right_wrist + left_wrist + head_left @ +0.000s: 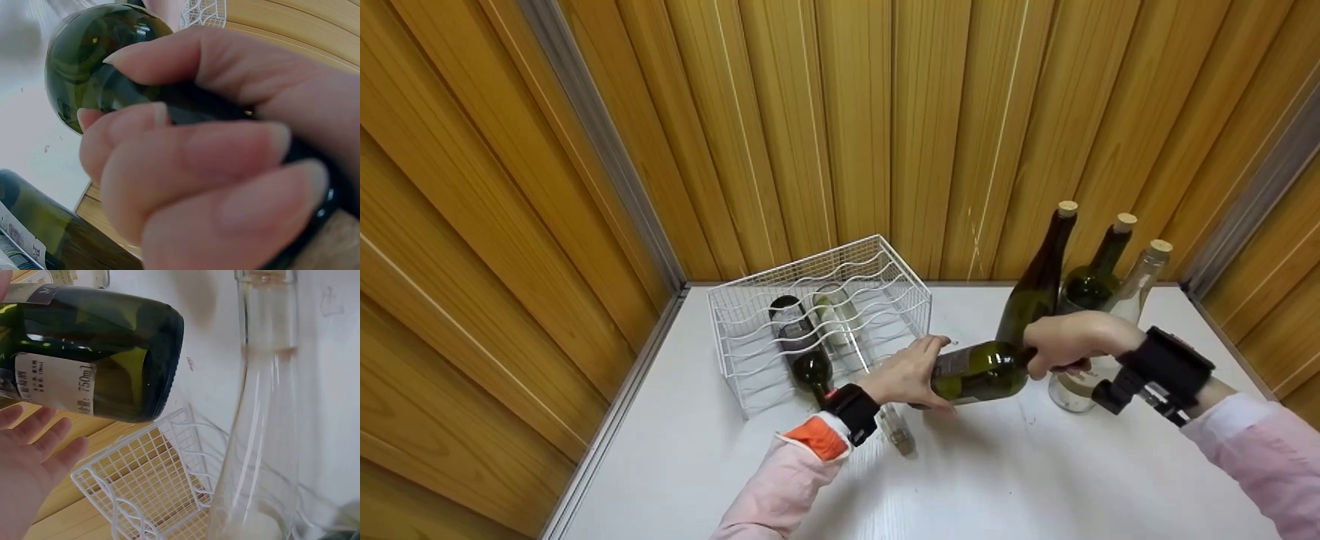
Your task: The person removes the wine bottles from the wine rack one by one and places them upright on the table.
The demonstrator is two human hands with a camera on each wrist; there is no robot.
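My right hand (1061, 341) grips a green wine bottle (986, 371) by its neck, holding it nearly level above the table. In the right wrist view, curled fingers (185, 169) wrap the dark neck, with the cork end at the lower right. My left hand (904, 373) is at the bottle's labelled base end, its fingers spread and fairly straight beside the glass. Below the left forearm, a clear bottle (264, 410) lies with its corked neck out of the white wire rack (725, 352). A dark wine bottle (795, 330) lies in the rack beside it.
At the right stand a tall brown-green bottle (1039, 277), a green bottle (1095, 277) and a clear corked bottle (1144, 277), close together. Wood-patterned walls (840, 135) enclose the white table (675, 465) at the back and sides.
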